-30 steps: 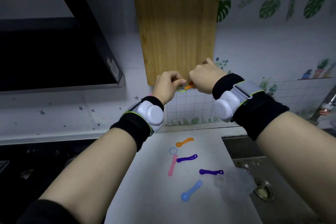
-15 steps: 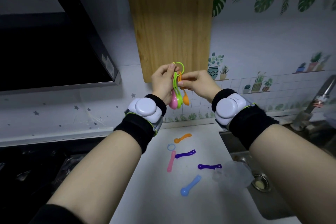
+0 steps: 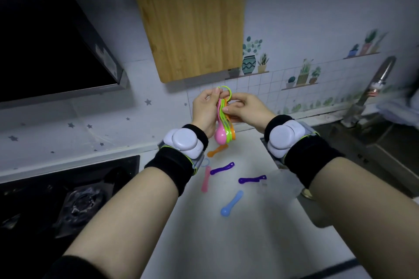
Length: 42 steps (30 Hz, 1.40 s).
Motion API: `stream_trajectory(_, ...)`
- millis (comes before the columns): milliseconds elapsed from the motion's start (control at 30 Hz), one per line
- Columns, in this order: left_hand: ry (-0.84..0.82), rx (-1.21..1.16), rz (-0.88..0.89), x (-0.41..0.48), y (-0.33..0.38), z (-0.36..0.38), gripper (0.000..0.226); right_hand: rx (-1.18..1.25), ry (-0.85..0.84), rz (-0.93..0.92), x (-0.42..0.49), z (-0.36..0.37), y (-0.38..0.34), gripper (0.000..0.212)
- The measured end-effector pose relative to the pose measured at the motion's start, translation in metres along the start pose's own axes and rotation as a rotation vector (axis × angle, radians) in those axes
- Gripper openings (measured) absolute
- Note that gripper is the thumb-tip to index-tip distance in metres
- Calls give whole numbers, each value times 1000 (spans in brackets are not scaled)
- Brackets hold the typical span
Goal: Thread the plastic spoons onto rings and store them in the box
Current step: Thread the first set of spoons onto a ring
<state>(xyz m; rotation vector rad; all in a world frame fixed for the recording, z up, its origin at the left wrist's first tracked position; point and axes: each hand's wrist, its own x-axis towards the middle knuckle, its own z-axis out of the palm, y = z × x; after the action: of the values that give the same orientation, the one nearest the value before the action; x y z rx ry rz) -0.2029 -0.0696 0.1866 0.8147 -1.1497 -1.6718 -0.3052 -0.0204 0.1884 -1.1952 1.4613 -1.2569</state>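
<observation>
1. A plain white countertop (image 3: pixel 226 244).
2. Near its back edge lie an orange plastic spoon (image 3: pixel 217 150) and a pale blue plastic ring (image 3: pixel 205 162), which is partly hidden.
3. Mid-counter lie a pink plastic spoon (image 3: pixel 206 179), a purple plastic spoon (image 3: pixel 222 168) and a second purple plastic spoon (image 3: pixel 251 179).
4. Nearer the front lies a blue plastic spoon (image 3: pixel 231 204).
5. At the right edge is a blurred clear plastic piece (image 3: pixel 281 182).

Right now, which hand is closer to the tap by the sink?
Right. The tap stands off to the right of both hands; the right hand grips the bunch of spoons on the tap's side, the left hand on the far side.
</observation>
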Motion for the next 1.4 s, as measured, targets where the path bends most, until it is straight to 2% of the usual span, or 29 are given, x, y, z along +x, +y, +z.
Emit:
stream_trajectory(100, -22, 23, -74, -7, -19, 4, 27, 15, 39, 38, -10, -4, 18, 27)
stream_trajectory(233, -65, 37, -115, -18, -46, 15, 15, 32, 113, 96, -28, -16, 44, 27)
stream_trajectory(367, -142, 84, -168, -35, -71, 33, 16, -17, 244, 101, -52, -32, 67, 22)
stream_trajectory(600, -260, 158, -261, -66, -114, 65, 18, -87, 455, 165, -106, -57, 97, 27)
stream_trajectory(800, -377, 244, -342, -93, -154, 86, 19, -15, 556, 250, -153, -72, 122, 26)
stream_trajectory(1067, -514, 328, -459, -121, -201, 86, 30, 37, 635, 390, -194, -71, 163, 33)
stream_trajectory(1400, -548, 480, -541, -135, -245, 73, 13, 191, 677, 536, -207, -64, 219, 26)
